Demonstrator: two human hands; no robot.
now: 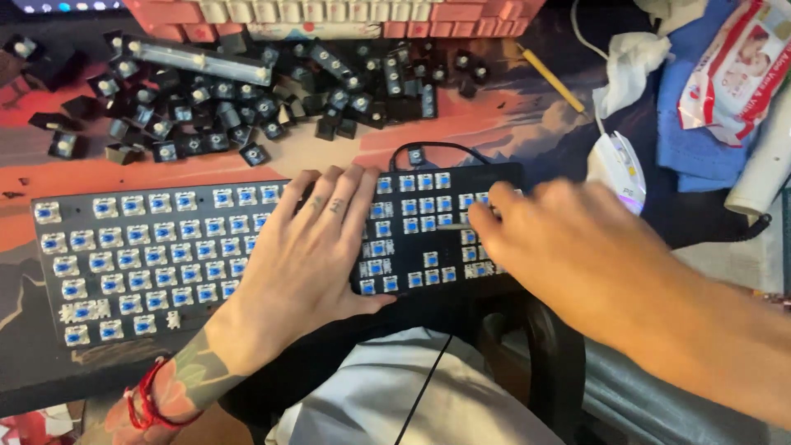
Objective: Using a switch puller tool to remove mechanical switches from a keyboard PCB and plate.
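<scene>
A black keyboard (148,255) with its keycaps off shows rows of blue switches. It lies across the desk's front edge and my lap. My left hand (309,247) rests flat on its middle, fingers spread, holding nothing. My right hand (560,239) reaches over the keyboard's right end, fingers pinched at the numpad switches; it is blurred, and whether it holds anything small I cannot tell. A pile of loose black keycaps (247,99) lies on the desk mat behind the keyboard.
A pink and white keyboard (329,16) sits at the back edge. A white mouse (616,165) lies right of the black keyboard, beside a blue cloth (692,140), a wipes packet (733,70) and a pencil (550,78).
</scene>
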